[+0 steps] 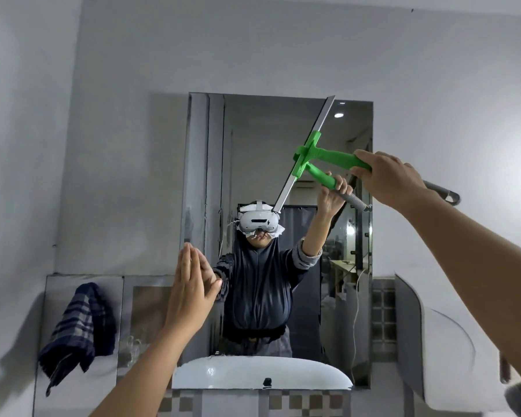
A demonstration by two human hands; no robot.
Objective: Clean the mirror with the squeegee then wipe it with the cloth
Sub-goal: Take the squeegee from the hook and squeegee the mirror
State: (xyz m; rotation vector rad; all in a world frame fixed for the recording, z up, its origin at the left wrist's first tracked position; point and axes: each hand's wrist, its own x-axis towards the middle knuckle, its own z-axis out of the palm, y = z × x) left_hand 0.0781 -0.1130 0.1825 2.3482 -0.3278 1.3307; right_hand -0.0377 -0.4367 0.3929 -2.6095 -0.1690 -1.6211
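Note:
A tall rectangular mirror (253, 139) hangs on the grey wall. The green-handled squeegee (325, 155) lies with its long metal blade slanted across the mirror's upper right part, touching the glass. My right hand (385, 179) is closed around its handle. My left hand (190, 284) rests flat, fingers together, against the mirror's lower left edge and holds nothing. A dark blue checked cloth (79, 326) hangs at the lower left, draped over a panel beside the mirror.
The mirror reflects a person wearing a headset, the squeegee and a white basin (262, 374). A grey hose (442, 192) runs behind my right hand. A white curved fixture (445, 356) stands at the lower right. Checked tiles run below the mirror.

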